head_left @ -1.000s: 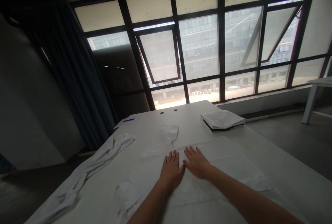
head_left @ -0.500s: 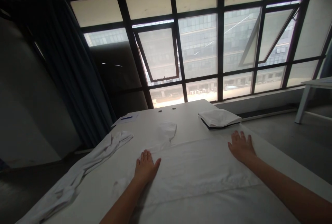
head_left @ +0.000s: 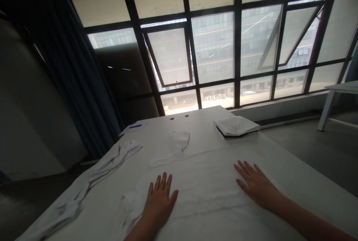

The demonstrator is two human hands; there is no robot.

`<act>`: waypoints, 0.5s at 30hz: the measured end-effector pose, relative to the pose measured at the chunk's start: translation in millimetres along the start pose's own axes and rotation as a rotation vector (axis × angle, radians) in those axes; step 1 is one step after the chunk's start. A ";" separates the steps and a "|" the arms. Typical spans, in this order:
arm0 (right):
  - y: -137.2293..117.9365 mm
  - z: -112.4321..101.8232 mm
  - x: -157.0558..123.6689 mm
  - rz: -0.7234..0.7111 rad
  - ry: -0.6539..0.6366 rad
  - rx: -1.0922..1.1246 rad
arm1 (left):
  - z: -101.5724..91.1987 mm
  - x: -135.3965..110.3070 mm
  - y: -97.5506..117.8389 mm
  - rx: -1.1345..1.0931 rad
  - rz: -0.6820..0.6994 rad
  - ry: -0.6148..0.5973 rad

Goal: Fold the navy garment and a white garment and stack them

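Observation:
A white garment point(head_left: 207, 185), its exact kind unclear, lies spread on the white table point(head_left: 201, 125). One sleeve-like part point(head_left: 180, 140) stretches away toward the far side, and crumpled cloth shows by my left wrist. My left hand point(head_left: 159, 198) rests flat over the garment's left side, fingers apart. On the right side, my right hand point(head_left: 256, 183) lies flat with its fingers spread and pointing up and left. Neither hand grasps anything. The near end of the garment runs out of view at the bottom.
A folded white cloth point(head_left: 236, 126) with a dark underside sits at the table's far right. Along the left edge lies a crumpled white cloth point(head_left: 81, 190). A blue pen point(head_left: 136, 126) rests on paper at the far left. Windows point(head_left: 212, 47) stand behind; another table point(head_left: 328, 103) is at right.
Both hands have slid nearer to me across the garment. My right hand has also shifted a little left, and my left hand slightly right.

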State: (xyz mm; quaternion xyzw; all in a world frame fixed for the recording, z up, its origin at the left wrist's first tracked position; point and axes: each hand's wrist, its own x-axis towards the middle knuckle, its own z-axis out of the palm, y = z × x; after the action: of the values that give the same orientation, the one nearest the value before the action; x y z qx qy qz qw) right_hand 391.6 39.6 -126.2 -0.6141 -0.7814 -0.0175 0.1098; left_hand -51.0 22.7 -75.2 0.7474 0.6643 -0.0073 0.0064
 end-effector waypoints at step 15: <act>29.9 -15.0 18.7 0.368 0.152 -0.241 | 0.1 -0.7 -16.6 0.015 -0.132 0.008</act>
State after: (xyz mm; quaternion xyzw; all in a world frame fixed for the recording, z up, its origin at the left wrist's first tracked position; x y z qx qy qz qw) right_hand 418.5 62.4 -111.2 -0.7518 -0.6379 -0.1366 0.0957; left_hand -67.5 23.9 -75.3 0.7020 0.7121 -0.0096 -0.0023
